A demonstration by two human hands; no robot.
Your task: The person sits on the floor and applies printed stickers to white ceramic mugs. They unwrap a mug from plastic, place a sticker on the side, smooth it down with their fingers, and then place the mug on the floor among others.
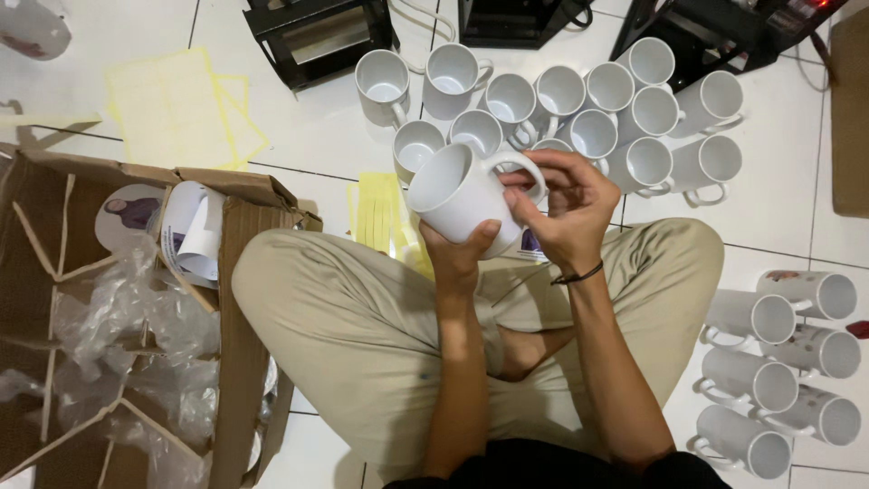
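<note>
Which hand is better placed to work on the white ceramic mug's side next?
The right hand, probably. Its fingers already rest at the handle side of the white ceramic mug, while the left hand grips the mug from below and steadies it.

A white tiled floor [299, 136] with dark grout lines fills the room, evenly lit with soft shadows. Beyond the fingers, black machines [319, 34] stand on the tiles; to their left lies an open cardboard box [237, 299] of plastic wrap. A brown mat [849, 118] edges the far right.
</note>
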